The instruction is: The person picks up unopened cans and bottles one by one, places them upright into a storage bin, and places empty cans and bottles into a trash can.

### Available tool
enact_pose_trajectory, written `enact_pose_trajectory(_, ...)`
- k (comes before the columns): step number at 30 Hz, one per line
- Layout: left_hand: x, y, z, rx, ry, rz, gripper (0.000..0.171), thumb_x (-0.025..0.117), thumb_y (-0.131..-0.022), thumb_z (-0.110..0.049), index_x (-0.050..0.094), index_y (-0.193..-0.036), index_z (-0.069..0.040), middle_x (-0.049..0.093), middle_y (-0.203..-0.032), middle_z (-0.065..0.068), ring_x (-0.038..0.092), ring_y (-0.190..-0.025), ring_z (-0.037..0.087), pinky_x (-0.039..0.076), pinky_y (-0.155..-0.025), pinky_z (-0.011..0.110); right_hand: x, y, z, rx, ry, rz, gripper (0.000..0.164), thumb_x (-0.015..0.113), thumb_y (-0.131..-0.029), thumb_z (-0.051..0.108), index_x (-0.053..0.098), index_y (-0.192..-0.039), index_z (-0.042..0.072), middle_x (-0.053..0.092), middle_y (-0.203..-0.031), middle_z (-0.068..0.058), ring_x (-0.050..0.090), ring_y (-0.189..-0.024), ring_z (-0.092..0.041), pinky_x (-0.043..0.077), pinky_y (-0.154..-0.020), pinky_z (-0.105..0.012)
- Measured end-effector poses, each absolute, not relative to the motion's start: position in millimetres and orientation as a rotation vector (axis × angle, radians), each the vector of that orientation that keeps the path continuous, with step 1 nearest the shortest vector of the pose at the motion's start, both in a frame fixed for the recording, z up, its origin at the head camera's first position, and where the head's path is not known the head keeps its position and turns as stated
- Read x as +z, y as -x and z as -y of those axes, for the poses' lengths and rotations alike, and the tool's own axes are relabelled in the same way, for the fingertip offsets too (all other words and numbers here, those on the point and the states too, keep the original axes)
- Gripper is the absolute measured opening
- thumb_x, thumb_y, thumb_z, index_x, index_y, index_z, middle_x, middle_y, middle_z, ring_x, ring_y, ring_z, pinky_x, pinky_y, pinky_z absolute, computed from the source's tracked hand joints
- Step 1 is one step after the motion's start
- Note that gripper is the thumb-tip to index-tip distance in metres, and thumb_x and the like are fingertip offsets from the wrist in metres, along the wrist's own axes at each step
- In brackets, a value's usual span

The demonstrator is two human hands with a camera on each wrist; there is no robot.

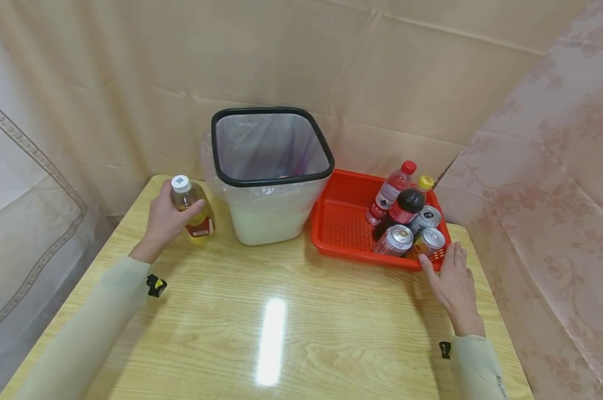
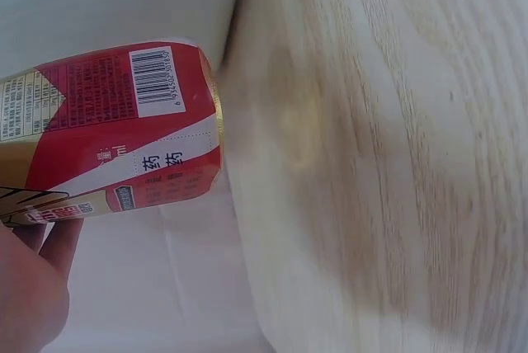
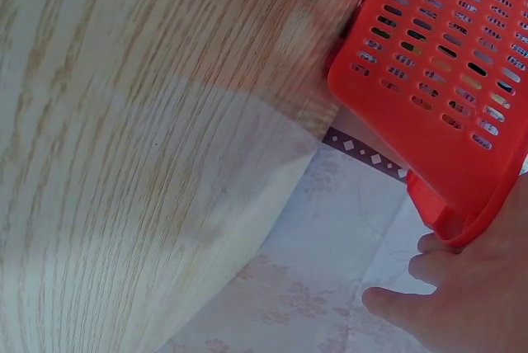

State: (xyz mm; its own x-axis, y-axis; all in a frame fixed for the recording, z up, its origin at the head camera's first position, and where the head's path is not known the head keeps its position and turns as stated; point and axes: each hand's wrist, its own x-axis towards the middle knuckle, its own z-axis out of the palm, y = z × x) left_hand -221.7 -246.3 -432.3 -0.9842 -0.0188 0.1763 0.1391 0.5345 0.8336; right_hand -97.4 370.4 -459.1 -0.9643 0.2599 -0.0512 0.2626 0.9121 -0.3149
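Note:
In the head view my left hand [image 1: 165,219] grips a bottle [image 1: 194,208] with a white cap, yellowish liquid and a red-and-gold label. The left wrist view has this bottle [image 2: 124,130] tilted across the frame, its base a little off the table, while part of my hand [image 2: 33,295] shows at the lower left. My right hand [image 1: 453,283] rests at the near right corner of a red plastic basket [image 1: 343,250], thumb by the front rim and fingers fairly straight along the side. Up close, the right hand [image 3: 470,295] touches the basket's corner [image 3: 458,221].
A bin [image 1: 269,222] with a black rim and clear liner stands between bottle and basket. Inside the basket are a red-capped bottle [image 1: 388,194], a yellow-capped dark bottle [image 1: 406,205] and several cans [image 1: 398,239]. Curtains [image 1: 281,55] hang behind the wooden table [image 1: 331,328].

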Motion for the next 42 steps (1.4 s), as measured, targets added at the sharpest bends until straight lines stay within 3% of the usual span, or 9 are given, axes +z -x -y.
enact_pose_trajectory(7,-421,202,245,-1.438,0.143,2.512,0.071,0.077,-0.093,-0.026,0.040,-0.143,0.008,0.054,-0.136,0.031,0.052,-0.124,0.045,0.043,-0.104,0.064,-459,97,-371,-0.511,-0.412,-3.068,0.107,0.029,-0.102,0.072,-0.004,-0.157,-0.014,-0.004,-0.164,-0.039,-0.001,-0.151,-0.057,0.013,-0.114,-0.077)
enact_pose_trajectory(10,-416,192,241,-1.428,0.166,2.462,0.065,0.079,-0.090,-0.021,0.045,-0.138,0.009,0.058,-0.129,0.029,0.055,-0.117,0.040,0.047,-0.098,0.044,-459,98,-371,-0.512,-0.409,-3.070,0.107,0.029,-0.102,0.072,-0.004,-0.158,-0.014,-0.004,-0.164,-0.039,0.000,-0.151,-0.057,0.013,-0.114,-0.077)
enact_pose_trajectory(14,-408,179,237,-1.422,0.191,2.433,0.063,0.080,-0.088,-0.019,0.048,-0.135,0.008,0.061,-0.125,0.025,0.057,-0.113,0.034,0.042,-0.086,0.021,-460,98,-371,-0.511,-0.413,-3.067,0.108,0.029,-0.102,0.072,-0.004,-0.158,-0.014,-0.004,-0.164,-0.039,-0.001,-0.151,-0.056,0.013,-0.114,-0.076)
enact_pose_trajectory(25,-391,146,221,-1.391,0.332,2.357,0.059,0.085,-0.077,-0.010,0.057,-0.127,0.005,0.068,-0.113,0.018,0.056,-0.098,0.001,0.043,-0.081,0.011,-459,98,-370,-0.516,-0.410,-3.070,0.107,0.029,-0.102,0.071,-0.005,-0.158,-0.014,-0.004,-0.164,-0.039,-0.001,-0.152,-0.056,0.013,-0.114,-0.076)
enact_pose_trajectory(36,-384,134,199,-1.418,0.608,2.205,0.060,0.086,-0.067,-0.001,0.060,-0.121,0.008,0.070,-0.109,0.016,0.060,-0.098,0.000,0.046,-0.084,0.011,-458,97,-370,-0.514,-0.398,-3.071,0.107,0.029,-0.102,0.072,-0.004,-0.157,-0.014,-0.004,-0.164,-0.039,0.000,-0.151,-0.057,0.014,-0.114,-0.077)
enact_pose_trajectory(42,-380,130,185,-1.425,0.760,2.151,0.060,0.085,-0.066,-0.007,0.062,-0.120,0.005,0.072,-0.109,0.015,0.062,-0.098,0.004,0.048,-0.084,0.014,-458,97,-370,-0.509,-0.400,-3.075,0.107,0.029,-0.102,0.071,-0.004,-0.158,-0.014,-0.004,-0.164,-0.038,0.000,-0.151,-0.057,0.014,-0.114,-0.077)
